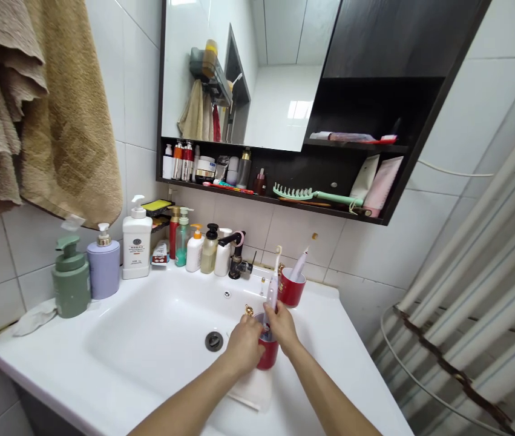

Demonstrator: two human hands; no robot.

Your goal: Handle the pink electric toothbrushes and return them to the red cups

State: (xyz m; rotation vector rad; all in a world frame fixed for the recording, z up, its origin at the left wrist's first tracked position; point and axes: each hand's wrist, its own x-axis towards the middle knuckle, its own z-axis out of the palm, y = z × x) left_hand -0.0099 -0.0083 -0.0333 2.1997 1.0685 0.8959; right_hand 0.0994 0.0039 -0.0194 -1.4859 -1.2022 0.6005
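Note:
My left hand (244,345) is wrapped around the upper part of a red cup (268,355), which it holds above the right side of the white sink basin (148,339). My right hand (282,327) closes on the lower handle of a white and lilac electric toothbrush (272,287), whose lower end sits at the cup's mouth. A small gold tip (249,310) shows just above my left hand. Most of the cup's rim and inside are hidden by my fingers.
A second red cup (291,287) holding an electric toothbrush (299,264) stands behind my hands, near a black faucet (238,261). Pump bottles line the sink's back edge. A mirror cabinet with cluttered shelves hangs above, towels hang left, and a radiator stands right.

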